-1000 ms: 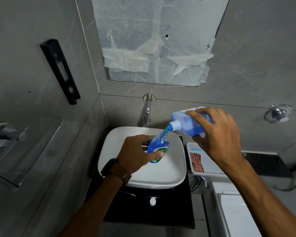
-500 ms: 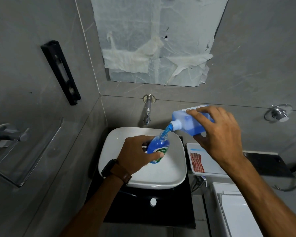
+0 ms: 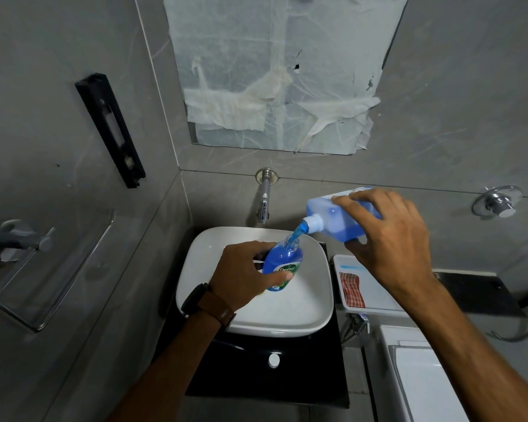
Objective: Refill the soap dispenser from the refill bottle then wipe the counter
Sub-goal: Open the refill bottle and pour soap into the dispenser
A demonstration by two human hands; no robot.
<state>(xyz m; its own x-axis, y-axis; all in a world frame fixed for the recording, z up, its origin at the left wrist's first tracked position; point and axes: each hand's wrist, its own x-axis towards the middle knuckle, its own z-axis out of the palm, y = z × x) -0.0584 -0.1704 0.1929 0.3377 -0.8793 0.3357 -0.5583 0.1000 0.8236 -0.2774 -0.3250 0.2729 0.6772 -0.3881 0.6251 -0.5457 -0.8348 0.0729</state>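
Tight corner, with grey walls close on the left and far side. Left hand (image 3: pixel 244 274) wrapped around the soap dispenser (image 3: pixel 282 266), held tilted over the white sink (image 3: pixel 305 312). Right hand (image 3: pixel 387 239) gripping the refill bottle (image 3: pixel 333 217), tipped down to the left, high over the sink's far right corner. Thin blue stream (image 3: pixel 296 234) running from the white spout into the dispenser's open neck. Tap (image 3: pixel 264 196) sticking out of the far wall, just left of the refill bottle. White tray (image 3: pixel 375 287) with a red checked cloth (image 3: pixel 351 289) right of the sink, partly hidden by the right arm. Black counter (image 3: pixel 287 376) under the sink, small, with little bare room. Towel bar (image 3: pixel 43 269) on the left wall. Papered-over mirror (image 3: pixel 275 71) above. White thing at the near right cut off by the edge, hard to name
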